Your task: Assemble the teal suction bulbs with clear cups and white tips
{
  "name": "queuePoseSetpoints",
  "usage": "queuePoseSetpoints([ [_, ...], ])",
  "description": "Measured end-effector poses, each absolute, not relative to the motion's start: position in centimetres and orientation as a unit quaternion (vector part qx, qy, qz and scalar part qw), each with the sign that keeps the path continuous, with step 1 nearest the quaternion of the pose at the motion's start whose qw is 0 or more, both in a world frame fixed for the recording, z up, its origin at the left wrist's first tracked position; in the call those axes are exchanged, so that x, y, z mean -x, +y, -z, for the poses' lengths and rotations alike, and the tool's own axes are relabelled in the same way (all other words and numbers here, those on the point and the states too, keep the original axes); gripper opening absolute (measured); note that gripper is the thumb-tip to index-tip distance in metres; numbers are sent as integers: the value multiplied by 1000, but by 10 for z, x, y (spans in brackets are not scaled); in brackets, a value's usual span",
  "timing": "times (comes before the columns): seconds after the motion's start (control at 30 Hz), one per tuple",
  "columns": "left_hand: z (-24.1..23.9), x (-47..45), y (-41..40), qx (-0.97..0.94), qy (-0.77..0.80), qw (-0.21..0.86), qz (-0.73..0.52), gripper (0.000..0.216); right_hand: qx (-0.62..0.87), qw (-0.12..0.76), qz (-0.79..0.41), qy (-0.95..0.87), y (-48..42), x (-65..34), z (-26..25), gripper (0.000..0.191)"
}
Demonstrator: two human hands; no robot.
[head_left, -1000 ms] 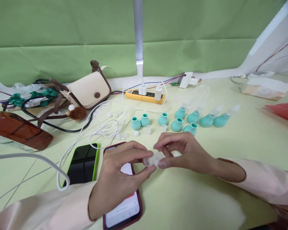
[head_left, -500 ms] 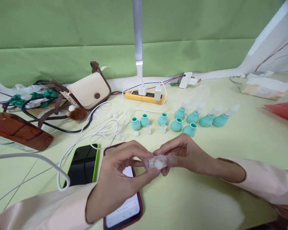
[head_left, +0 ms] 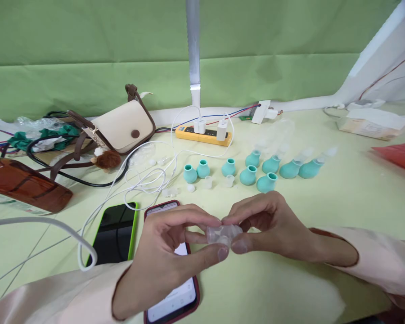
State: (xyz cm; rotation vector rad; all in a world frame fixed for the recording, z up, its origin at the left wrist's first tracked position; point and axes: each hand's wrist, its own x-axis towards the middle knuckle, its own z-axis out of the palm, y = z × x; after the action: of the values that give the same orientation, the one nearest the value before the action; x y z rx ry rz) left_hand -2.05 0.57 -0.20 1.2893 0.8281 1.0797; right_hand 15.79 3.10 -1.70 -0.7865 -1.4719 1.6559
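Observation:
Between my two hands is a small clear plastic tube-like piece [head_left: 216, 234] with a whitish part inside or on it. My left hand [head_left: 178, 243] pinches its left end between thumb and fingers. Fingers of my right hand [head_left: 266, 229] are closed on its right end, hiding part of it. Behind the hands stand several teal rubber bulbs [head_left: 248, 175] with open necks. Other teal bulbs [head_left: 290, 168], to the right, carry clear pointed tips. Small translucent cups [head_left: 230, 181] and a white cap [head_left: 191, 187] lie in front of the bulbs.
Under my left hand lies a red-cased phone [head_left: 172, 306], beside a green-cased phone [head_left: 116, 234]. White cables [head_left: 145, 184] loop across the table. Farther back are a cream bag [head_left: 124, 128], a yellow power strip [head_left: 204, 135] and, at left, a brown bottle [head_left: 27, 184].
My right hand has shifted its grip, its fingertips now nearer my left fingers. The clear piece sits slightly lower and is more covered by the right fingers.

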Motion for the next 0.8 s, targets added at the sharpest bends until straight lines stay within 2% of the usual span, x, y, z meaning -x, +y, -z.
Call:
queuePoseSetpoints([
  [0.2,1,24,2,-618,346,535,-460,38,273,400,-645,-590,26,-159,16,30],
  [0.43,1,23,3,-633,320,548,-444,49,263,446,-582,-627,22,-159,18,33],
  [0.57,1,23,1,-656,324,510,-453,48,232,472,-542,-656,20,-159,17,37],
  [0.8,-1,24,-2,-680,315,488,-447,42,206,468,-492,-705,18,-158,15,29],
])
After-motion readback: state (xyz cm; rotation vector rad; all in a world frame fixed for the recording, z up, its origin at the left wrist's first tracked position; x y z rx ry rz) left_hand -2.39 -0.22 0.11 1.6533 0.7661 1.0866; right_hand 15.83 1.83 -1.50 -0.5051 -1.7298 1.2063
